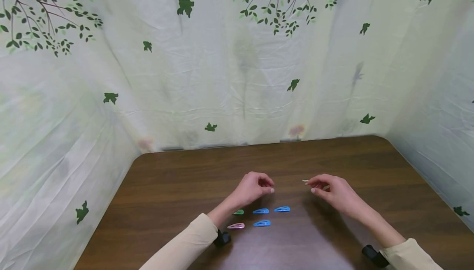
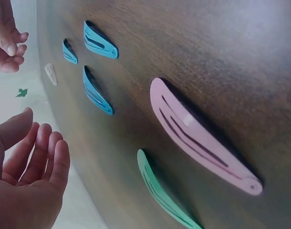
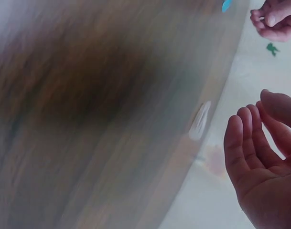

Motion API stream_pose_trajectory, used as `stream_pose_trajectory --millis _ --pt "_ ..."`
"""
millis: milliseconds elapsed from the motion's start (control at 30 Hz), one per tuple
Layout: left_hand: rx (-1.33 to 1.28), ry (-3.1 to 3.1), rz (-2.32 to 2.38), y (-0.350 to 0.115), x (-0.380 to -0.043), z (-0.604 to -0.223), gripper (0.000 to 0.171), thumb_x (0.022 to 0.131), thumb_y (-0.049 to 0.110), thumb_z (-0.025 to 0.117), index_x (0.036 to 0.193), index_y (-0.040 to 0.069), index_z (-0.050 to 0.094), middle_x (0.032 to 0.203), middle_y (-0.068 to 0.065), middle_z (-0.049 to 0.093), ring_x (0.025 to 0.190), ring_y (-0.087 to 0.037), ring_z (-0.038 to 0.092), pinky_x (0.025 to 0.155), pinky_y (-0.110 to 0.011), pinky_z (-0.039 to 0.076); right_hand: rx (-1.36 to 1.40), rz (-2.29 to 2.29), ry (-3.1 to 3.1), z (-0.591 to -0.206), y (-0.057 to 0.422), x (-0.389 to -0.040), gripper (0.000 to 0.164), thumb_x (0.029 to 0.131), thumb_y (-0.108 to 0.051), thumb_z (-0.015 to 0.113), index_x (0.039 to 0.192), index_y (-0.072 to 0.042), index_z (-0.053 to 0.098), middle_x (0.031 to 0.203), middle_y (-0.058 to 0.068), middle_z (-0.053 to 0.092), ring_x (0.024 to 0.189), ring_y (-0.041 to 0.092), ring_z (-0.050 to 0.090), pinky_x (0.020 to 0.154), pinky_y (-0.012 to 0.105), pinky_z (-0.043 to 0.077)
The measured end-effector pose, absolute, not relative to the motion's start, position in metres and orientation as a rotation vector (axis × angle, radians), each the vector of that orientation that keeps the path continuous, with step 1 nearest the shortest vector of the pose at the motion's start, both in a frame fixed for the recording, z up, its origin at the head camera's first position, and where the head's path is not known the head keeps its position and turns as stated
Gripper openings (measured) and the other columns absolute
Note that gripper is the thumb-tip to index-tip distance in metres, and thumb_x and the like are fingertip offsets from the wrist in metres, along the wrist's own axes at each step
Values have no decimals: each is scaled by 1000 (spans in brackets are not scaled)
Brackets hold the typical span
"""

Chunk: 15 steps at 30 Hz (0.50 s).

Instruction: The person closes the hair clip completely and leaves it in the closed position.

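My left hand (image 1: 255, 188) hovers over the table behind a green hair clip (image 2: 160, 193) and a pink hair clip (image 2: 202, 136). Its thumb stands apart from the loosely bent fingers, and nothing lies between them. To the right, my right hand (image 1: 335, 192) is raised above the wood, fingers softly bent and holding nothing. A white hair clip (image 3: 200, 121) lies on the table just beyond its fingertips. Between the hands, nearer me, lie three blue hair clips: a front one (image 1: 262, 223), one behind it (image 1: 261, 211) and a right one (image 1: 282, 209). My left wrist partly covers the green clip.
The brown wooden table (image 1: 177, 179) has rounded far corners. A pale curtain (image 1: 222, 76) printed with leaves and branches hangs behind it and along both sides. Black bands (image 1: 222, 238) circle both wrists, below light sleeves (image 1: 185, 241).
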State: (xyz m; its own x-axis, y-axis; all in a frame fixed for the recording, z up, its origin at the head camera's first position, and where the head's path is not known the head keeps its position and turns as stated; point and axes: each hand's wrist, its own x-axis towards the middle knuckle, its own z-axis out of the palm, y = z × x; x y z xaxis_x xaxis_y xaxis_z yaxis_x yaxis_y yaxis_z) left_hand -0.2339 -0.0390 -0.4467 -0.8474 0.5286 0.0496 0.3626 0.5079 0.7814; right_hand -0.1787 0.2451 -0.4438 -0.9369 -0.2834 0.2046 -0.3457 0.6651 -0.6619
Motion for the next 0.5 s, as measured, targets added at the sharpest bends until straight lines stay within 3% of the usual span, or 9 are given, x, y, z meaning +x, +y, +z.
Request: stream_pose_trajectory --millis 233,500 --pt "764 2566 1263 -35 -239 -452 12 85 7 76 96 2 74 80 6 67 73 -8 59 67 -22 49 484 1128 -2748 -451 255 -187 16 89 -8 73 104 -7 72 91 -7 68 80 10 61 72 29 53" --pt "750 2566 1268 -29 -245 -455 10 86 8 76 95 5 74 80 6 66 73 -9 59 67 -23 49 434 1108 -2754 -458 263 -196 16 89 -7 72 105 -7 72 91 -3 68 81 15 64 70 32 53"
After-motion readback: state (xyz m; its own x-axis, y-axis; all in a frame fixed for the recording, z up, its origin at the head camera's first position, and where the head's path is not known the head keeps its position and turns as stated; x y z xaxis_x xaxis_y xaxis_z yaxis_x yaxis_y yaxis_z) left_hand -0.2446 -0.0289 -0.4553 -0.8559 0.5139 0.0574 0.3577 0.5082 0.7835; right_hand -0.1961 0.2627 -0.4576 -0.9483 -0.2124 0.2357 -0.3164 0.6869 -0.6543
